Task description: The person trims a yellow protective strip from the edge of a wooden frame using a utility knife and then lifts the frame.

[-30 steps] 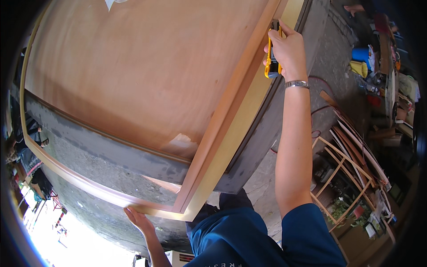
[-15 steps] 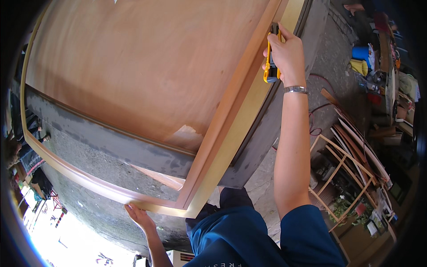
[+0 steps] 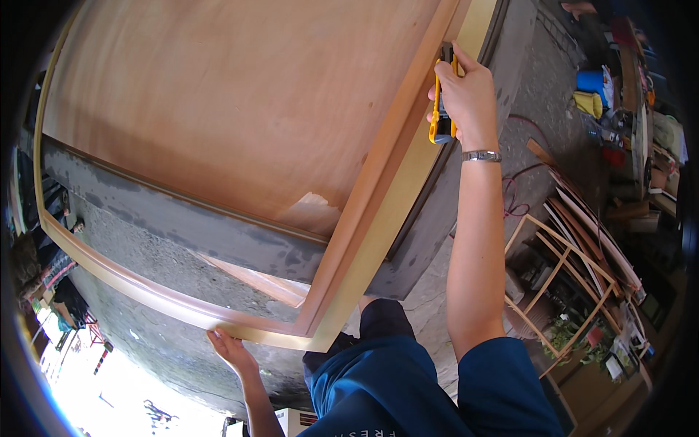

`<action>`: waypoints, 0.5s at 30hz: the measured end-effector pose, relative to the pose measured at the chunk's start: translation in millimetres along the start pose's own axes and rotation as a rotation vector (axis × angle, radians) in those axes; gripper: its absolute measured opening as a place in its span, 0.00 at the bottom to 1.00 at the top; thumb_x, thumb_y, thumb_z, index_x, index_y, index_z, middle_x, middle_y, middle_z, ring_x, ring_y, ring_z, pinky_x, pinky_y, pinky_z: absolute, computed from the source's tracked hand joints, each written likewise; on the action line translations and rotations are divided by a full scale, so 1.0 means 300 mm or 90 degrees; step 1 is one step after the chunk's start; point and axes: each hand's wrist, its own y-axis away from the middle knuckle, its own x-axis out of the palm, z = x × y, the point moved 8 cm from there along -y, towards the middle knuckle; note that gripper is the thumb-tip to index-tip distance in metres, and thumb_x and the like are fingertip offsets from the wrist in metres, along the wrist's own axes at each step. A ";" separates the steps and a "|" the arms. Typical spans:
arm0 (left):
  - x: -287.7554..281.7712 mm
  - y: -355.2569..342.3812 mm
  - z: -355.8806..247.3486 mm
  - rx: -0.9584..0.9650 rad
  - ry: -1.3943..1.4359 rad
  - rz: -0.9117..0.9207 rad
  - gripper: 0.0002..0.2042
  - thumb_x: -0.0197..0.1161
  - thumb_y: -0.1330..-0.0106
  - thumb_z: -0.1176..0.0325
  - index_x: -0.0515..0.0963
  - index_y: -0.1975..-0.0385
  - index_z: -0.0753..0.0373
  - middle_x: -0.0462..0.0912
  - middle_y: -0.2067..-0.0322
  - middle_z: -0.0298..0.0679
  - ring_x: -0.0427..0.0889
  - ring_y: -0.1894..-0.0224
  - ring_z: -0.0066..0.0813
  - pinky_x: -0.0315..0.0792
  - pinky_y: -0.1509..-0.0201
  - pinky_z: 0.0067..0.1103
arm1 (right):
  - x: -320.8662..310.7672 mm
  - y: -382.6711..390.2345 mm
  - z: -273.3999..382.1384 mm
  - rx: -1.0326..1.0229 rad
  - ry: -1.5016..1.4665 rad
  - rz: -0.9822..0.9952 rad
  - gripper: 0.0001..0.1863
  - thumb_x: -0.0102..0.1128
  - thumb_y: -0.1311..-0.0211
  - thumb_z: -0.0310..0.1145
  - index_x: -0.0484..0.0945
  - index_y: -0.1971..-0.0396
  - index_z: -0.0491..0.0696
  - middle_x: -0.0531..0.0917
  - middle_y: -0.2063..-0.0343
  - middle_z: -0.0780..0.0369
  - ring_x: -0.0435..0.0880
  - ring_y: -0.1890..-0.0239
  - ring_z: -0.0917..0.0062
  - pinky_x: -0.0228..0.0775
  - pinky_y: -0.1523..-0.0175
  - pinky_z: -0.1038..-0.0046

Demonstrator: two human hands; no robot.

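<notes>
The right hand (image 3: 470, 95) grasps a yellow-and-black tool (image 3: 435, 131), fingers closed round its body. The tool is over the far part of the frame's right side; whether it touches the wood there is hidden by the hand. Its dark end points away from the person and its rounded grey end back toward the wrist. Its long axis runs almost in line with the forearm, at a slight slant to the frame's side, and the grip along the body probably keeps it lined up with the arm.

The frame (image 3: 389, 211) lies partly over a brown panel (image 3: 218, 116) with a grey border (image 3: 182, 207). Its right side runs from the near corner away and to the right; its near side goes leftward from that corner, bowed by the lens. This near side juts past the grey border, above the floor (image 3: 171, 251), which may be why the left hand (image 3: 237, 357) is at its outer edge, close to the corner, seemingly to steady it. The left fingers touch that edge, but I cannot tell whether they clasp it or only rest against it.

A watch (image 3: 481, 156) circles the right wrist. To the right, a thin wooden lattice (image 3: 547, 282) leans near stacked strips, and a blue bucket (image 3: 590, 81) stands farther off.
</notes>
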 end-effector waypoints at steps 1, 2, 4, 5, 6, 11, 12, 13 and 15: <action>0.002 -0.001 -0.002 0.000 0.001 0.010 0.24 0.48 0.21 0.58 0.57 0.31 0.62 0.71 0.42 0.46 0.74 0.42 0.33 0.71 0.40 0.29 | 0.001 0.003 -0.004 -0.002 0.000 0.001 0.31 0.54 0.35 0.31 0.64 0.31 0.46 0.77 0.77 0.62 0.78 0.79 0.80 0.76 0.81 0.71; 0.006 -0.001 -0.006 -0.001 0.002 0.021 0.24 0.48 0.21 0.59 0.57 0.31 0.62 0.71 0.42 0.46 0.74 0.42 0.33 0.71 0.40 0.29 | 0.001 0.007 -0.006 -0.003 -0.003 0.000 0.31 0.54 0.35 0.31 0.64 0.31 0.46 0.77 0.77 0.62 0.78 0.80 0.80 0.76 0.81 0.71; 0.011 -0.001 -0.012 0.001 0.003 0.034 0.24 0.48 0.21 0.59 0.56 0.31 0.62 0.71 0.42 0.46 0.74 0.43 0.32 0.71 0.40 0.29 | 0.004 0.018 -0.010 -0.006 -0.010 -0.002 0.31 0.54 0.35 0.30 0.64 0.31 0.46 0.77 0.78 0.63 0.78 0.80 0.81 0.76 0.81 0.72; 0.013 -0.002 -0.014 0.002 0.003 0.037 0.24 0.48 0.21 0.58 0.56 0.31 0.62 0.71 0.42 0.46 0.74 0.43 0.32 0.71 0.41 0.29 | 0.006 0.026 -0.010 -0.006 -0.005 -0.003 0.31 0.54 0.35 0.30 0.64 0.31 0.47 0.77 0.79 0.63 0.78 0.80 0.81 0.76 0.81 0.72; 0.015 -0.002 -0.014 0.004 0.003 0.041 0.25 0.48 0.21 0.58 0.56 0.31 0.62 0.71 0.42 0.46 0.74 0.43 0.32 0.71 0.41 0.29 | 0.006 0.037 -0.007 -0.006 0.000 -0.004 0.31 0.54 0.35 0.30 0.64 0.31 0.47 0.77 0.79 0.63 0.77 0.80 0.81 0.76 0.81 0.72; 0.005 -0.004 -0.004 0.007 0.010 0.031 0.25 0.49 0.21 0.58 0.56 0.31 0.63 0.71 0.43 0.45 0.75 0.44 0.31 0.72 0.42 0.29 | 0.015 0.073 -0.017 0.003 0.004 0.003 0.31 0.54 0.35 0.31 0.63 0.30 0.47 0.76 0.81 0.63 0.77 0.81 0.81 0.76 0.81 0.72; 0.004 -0.005 -0.003 0.007 0.007 0.038 0.25 0.49 0.21 0.58 0.55 0.31 0.63 0.71 0.43 0.45 0.75 0.44 0.31 0.72 0.42 0.29 | 0.017 0.080 -0.020 0.004 0.004 0.005 0.32 0.54 0.35 0.31 0.63 0.30 0.47 0.76 0.81 0.63 0.77 0.81 0.81 0.76 0.81 0.72; 0.007 -0.005 -0.005 0.008 0.006 0.040 0.26 0.49 0.21 0.58 0.55 0.31 0.63 0.71 0.43 0.45 0.75 0.44 0.31 0.72 0.43 0.29 | 0.017 0.085 -0.021 0.004 0.003 0.006 0.32 0.53 0.35 0.31 0.62 0.30 0.47 0.76 0.81 0.63 0.77 0.81 0.81 0.76 0.81 0.72; 0.015 -0.004 -0.011 0.009 0.005 0.045 0.26 0.49 0.21 0.58 0.55 0.30 0.63 0.71 0.43 0.45 0.75 0.44 0.31 0.72 0.43 0.29 | 0.016 0.096 -0.025 0.009 0.003 0.004 0.32 0.53 0.35 0.31 0.63 0.30 0.47 0.76 0.81 0.63 0.77 0.81 0.81 0.76 0.82 0.72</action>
